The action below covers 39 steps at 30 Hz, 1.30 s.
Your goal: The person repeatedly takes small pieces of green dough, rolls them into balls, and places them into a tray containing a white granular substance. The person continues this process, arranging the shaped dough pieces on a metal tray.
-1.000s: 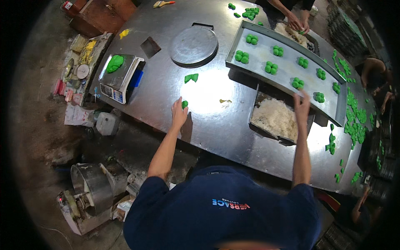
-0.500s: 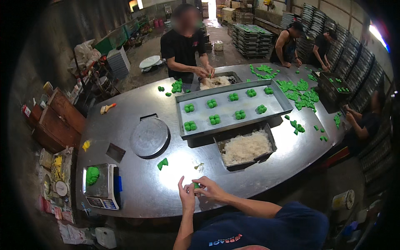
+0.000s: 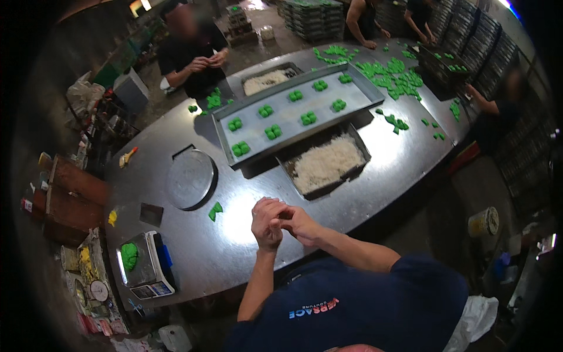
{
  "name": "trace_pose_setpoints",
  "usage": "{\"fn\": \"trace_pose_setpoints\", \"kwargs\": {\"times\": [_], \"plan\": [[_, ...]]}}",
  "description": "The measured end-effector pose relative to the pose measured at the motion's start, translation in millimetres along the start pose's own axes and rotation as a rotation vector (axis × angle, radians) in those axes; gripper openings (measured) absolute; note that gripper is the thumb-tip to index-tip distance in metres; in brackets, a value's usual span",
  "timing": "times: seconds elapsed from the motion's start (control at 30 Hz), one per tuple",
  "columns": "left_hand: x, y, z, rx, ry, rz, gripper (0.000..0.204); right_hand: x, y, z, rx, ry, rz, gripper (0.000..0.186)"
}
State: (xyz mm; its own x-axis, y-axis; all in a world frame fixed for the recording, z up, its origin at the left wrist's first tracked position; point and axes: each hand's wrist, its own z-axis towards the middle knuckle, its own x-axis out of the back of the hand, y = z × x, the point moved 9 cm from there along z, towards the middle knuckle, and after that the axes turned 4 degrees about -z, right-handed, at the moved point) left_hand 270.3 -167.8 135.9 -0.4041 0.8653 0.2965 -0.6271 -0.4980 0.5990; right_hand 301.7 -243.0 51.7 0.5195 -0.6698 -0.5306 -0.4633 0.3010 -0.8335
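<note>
From the left, we are seeing a brush (image 3: pixel 127 157) lying on the metal table (image 3: pixel 193 249), and below it a scale (image 3: pixel 151 290) bearing a green lump (image 3: pixel 129 256). Next, a dark square plate (image 3: pixel 151 215) and a round metal disc (image 3: pixel 191 179) are lying apart. A green dough piece (image 3: pixel 216 211) is resting on bare metal, between the disc and the hands. The left hand (image 3: pixel 267 226) and right hand (image 3: pixel 300 226) are pressing together above the near edge, fingers overlapping; we cannot tell whether they are pinching anything. Beyond them, a shallow tray (image 3: pixel 287 113) is holding 9 clusters (image 3: pixel 272 131) of green balls. Just beside its near side, a pan (image 3: pixel 359 142) is holding pale flakes (image 3: pixel 328 164). Farther right, many green pieces (image 3: pixel 399 79) are lying scattered on the table.
</note>
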Motion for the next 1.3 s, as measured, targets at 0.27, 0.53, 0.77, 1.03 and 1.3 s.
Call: {"fn": "trace_pose_setpoints", "kwargs": {"times": [0.27, 0.53, 0.77, 1.03, 1.3], "plan": [[-72.3, -53.0, -21.7, 0.349, 0.147, -0.382, 0.071, 78.1, -1.7, 29.6, -0.2, -0.067, 0.026, 0.02], [-78.5, -110.4, -103.0, 1.026, -0.094, -0.294, 0.039, 235.1, -38.2, 178.7, 0.288, 0.032, -1.45, 0.031], [-59.6, -124.0, -100.5, 1.147, 0.123, -0.167, 0.034, 204.0, -3.0, 178.7, 0.854, -0.44, -1.778, 0.012], [-96.2, -155.4, -39.2, 1.043, 0.147, -0.265, 0.035, 267.2, -22.8, 217.8, 0.101, -0.119, -0.984, 0.016], [-195.2, -201.7, -8.3, 1.239, 0.312, -0.752, 0.053, 238.8, -57.0, 123.4, -0.325, -0.146, 0.111, 0.038]]}}
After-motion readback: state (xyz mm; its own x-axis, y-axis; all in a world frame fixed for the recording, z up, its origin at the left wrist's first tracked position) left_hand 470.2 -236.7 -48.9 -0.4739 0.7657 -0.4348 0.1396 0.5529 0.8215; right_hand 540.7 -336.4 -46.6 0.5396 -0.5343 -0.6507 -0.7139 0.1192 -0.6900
